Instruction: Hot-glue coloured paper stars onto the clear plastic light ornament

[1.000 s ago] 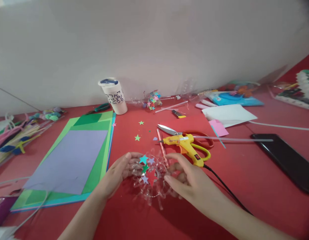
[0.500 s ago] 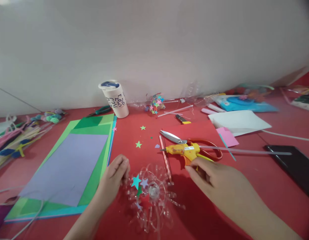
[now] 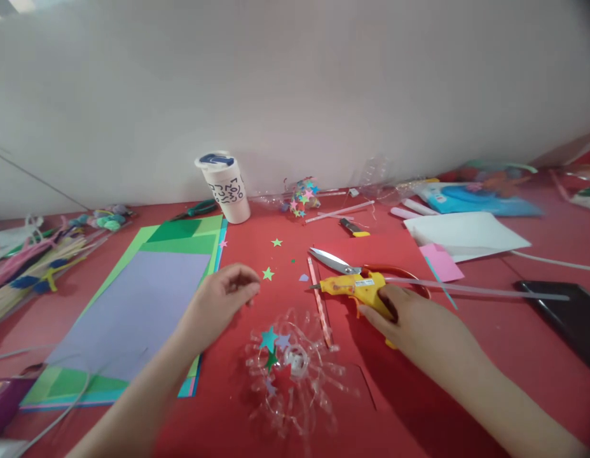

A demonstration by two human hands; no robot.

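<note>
My right hand (image 3: 409, 318) is closed around the handle of a yellow glue gun (image 3: 355, 288), its nozzle pointing left and a long clear glue stick (image 3: 476, 291) sticking out behind. The orange-handled scissors (image 3: 336, 261) lie just behind the gun, partly covered by it. My left hand (image 3: 231, 292) hovers over the red surface with its fingers loosely curled and apart, nothing visible in them. Nearest its fingertips is a light green paper star (image 3: 268, 273). Close in front of me lies a clear curly plastic piece (image 3: 314, 381) with several coloured paper stars on one side.
Stacked coloured paper (image 3: 133, 305) lies at left, with pipe cleaners (image 3: 42, 267) beyond. A white cup (image 3: 228, 194), a star-covered piece (image 3: 302, 197) and a box cutter (image 3: 353, 228) are farther back. A pink patterned strip (image 3: 320, 302) lies centrally; a black phone (image 3: 566, 324) is at right.
My left hand has moved forward, away from the clear plastic piece and towards the green star, its fingers loosening. My right hand has wrapped more fully round the glue gun's handle.
</note>
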